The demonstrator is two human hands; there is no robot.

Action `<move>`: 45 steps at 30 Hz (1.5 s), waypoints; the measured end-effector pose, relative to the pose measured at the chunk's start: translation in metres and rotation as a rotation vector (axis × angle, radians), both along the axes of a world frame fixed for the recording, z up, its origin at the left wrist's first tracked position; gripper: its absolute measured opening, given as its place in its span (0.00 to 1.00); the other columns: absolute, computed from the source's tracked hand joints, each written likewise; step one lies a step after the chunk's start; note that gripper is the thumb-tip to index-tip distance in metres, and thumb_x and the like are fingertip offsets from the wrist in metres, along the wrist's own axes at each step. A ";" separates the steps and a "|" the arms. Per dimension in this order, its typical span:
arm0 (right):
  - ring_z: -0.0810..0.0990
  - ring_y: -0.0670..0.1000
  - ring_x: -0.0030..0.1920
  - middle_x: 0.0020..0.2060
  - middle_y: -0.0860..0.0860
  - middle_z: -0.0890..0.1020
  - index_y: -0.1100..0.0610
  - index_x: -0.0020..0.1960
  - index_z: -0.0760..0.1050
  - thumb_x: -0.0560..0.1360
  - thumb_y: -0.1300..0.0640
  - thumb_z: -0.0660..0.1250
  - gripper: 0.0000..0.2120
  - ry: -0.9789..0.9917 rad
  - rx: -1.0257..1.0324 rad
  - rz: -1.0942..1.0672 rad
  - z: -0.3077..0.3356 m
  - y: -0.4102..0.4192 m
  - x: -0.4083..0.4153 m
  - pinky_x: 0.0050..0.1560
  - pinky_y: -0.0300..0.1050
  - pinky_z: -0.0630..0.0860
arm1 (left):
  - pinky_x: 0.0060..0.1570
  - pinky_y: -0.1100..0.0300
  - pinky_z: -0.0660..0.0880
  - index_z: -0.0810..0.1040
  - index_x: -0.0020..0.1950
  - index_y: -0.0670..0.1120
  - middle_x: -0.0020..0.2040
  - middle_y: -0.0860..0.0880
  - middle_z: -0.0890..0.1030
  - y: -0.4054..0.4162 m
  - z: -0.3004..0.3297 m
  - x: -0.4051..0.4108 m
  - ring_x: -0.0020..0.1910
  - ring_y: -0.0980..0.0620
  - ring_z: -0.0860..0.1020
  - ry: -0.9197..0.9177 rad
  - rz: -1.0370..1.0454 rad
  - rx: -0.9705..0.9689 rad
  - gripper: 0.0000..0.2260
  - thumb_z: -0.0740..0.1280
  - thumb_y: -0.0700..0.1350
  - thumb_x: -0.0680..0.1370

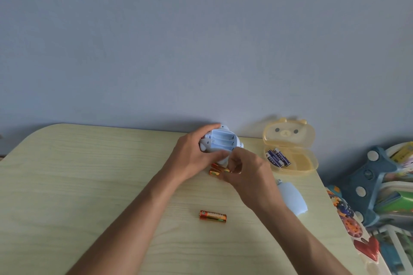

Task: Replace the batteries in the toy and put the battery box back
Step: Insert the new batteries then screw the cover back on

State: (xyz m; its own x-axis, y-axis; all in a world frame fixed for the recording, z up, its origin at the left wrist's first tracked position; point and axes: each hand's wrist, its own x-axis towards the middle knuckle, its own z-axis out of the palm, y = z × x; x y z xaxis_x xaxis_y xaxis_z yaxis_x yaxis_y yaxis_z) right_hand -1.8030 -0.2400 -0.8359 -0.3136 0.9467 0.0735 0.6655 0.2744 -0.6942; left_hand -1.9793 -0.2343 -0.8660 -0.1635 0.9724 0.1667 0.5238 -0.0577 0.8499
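Toy (220, 142) sits in my left hand (194, 154), turned so the open battery compartment faces me; its three slots look empty. My fingers wrap over the far side and the thumb presses the near edge, so the left grip is clamped on the toy, which I hold over the far middle of the wooden table (89, 185). My right hand (248, 172) is just below and right of the toy, fingertips curled together and pinched at the end of an orange battery (218, 172). That battery lies with a second orange one (216, 165) just beside it, both on the table right under the toy; I cannot tell whether the pinched one is lifted off the surface. A third orange battery (213, 216) lies alone nearer to me, well apart from both hands. The pale blue battery cover (292, 198) lies on the table to the right, partly hidden by my right wrist. Further right near the wall, a yellow bear-face box (290, 154) stands open, lid tilted up, with blue and white batteries (278, 157) in its left compartment. Colourful toys (380, 185) are piled off the table's right edge.
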 end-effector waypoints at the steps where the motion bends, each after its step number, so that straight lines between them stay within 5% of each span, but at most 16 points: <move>1: 0.75 0.49 0.34 0.30 0.48 0.77 0.56 0.35 0.70 0.63 0.61 0.80 0.17 0.012 0.001 -0.001 0.001 0.001 0.001 0.35 0.39 0.70 | 0.45 0.78 0.71 0.76 0.70 0.65 0.55 0.57 0.84 0.000 0.000 0.000 0.51 0.66 0.81 -0.002 0.002 -0.002 0.30 0.81 0.57 0.69; 7: 0.78 0.44 0.32 0.32 0.48 0.82 0.53 0.41 0.80 0.66 0.64 0.78 0.10 0.060 -0.032 0.081 0.022 0.006 0.017 0.36 0.35 0.73 | 0.40 0.77 0.70 0.77 0.70 0.62 0.47 0.61 0.81 -0.002 0.004 0.002 0.40 0.71 0.78 -0.031 -0.012 -0.013 0.29 0.81 0.54 0.70; 13: 0.81 0.41 0.36 0.38 0.46 0.83 0.48 0.60 0.81 0.76 0.63 0.70 0.16 0.139 -0.069 0.109 0.054 0.033 0.034 0.38 0.26 0.71 | 0.45 0.74 0.73 0.79 0.68 0.61 0.51 0.62 0.84 -0.002 0.002 0.000 0.47 0.68 0.81 -0.092 -0.022 -0.029 0.27 0.81 0.50 0.71; 17: 0.84 0.44 0.44 0.47 0.48 0.84 0.52 0.55 0.83 0.78 0.63 0.66 0.12 0.080 0.023 0.059 0.045 0.053 0.013 0.42 0.29 0.75 | 0.43 0.75 0.74 0.78 0.69 0.61 0.51 0.63 0.84 -0.002 0.003 0.001 0.46 0.69 0.81 -0.077 -0.025 -0.017 0.28 0.80 0.49 0.71; 22: 0.81 0.43 0.45 0.43 0.45 0.85 0.52 0.50 0.82 0.74 0.61 0.70 0.07 0.056 0.172 0.087 0.025 0.061 -0.014 0.45 0.32 0.75 | 0.44 0.76 0.74 0.78 0.68 0.60 0.50 0.62 0.86 -0.003 0.004 0.002 0.47 0.68 0.83 -0.104 -0.026 -0.016 0.26 0.80 0.48 0.72; 29: 0.76 0.52 0.46 0.40 0.49 0.82 0.54 0.48 0.84 0.70 0.63 0.73 0.09 -0.020 0.415 0.111 -0.001 0.063 -0.019 0.46 0.49 0.75 | 0.53 0.70 0.78 0.77 0.70 0.60 0.57 0.60 0.85 0.000 0.002 0.002 0.54 0.67 0.83 -0.117 -0.024 -0.016 0.30 0.81 0.52 0.70; 45: 0.79 0.50 0.42 0.42 0.48 0.80 0.51 0.49 0.83 0.71 0.62 0.71 0.10 0.011 0.538 0.256 0.004 0.067 -0.022 0.37 0.48 0.76 | 0.45 0.75 0.74 0.82 0.60 0.60 0.49 0.62 0.86 -0.002 0.007 0.003 0.50 0.66 0.84 -0.099 -0.050 -0.007 0.21 0.81 0.46 0.71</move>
State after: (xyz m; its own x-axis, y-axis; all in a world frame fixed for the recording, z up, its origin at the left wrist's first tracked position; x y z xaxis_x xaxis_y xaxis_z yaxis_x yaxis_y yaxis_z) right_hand -1.8250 -0.1729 -0.8322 -0.5232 0.6702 0.5263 0.5255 0.7400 -0.4198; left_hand -1.9766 -0.2365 -0.8592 -0.1300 0.9808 0.1456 0.4339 -0.0757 0.8977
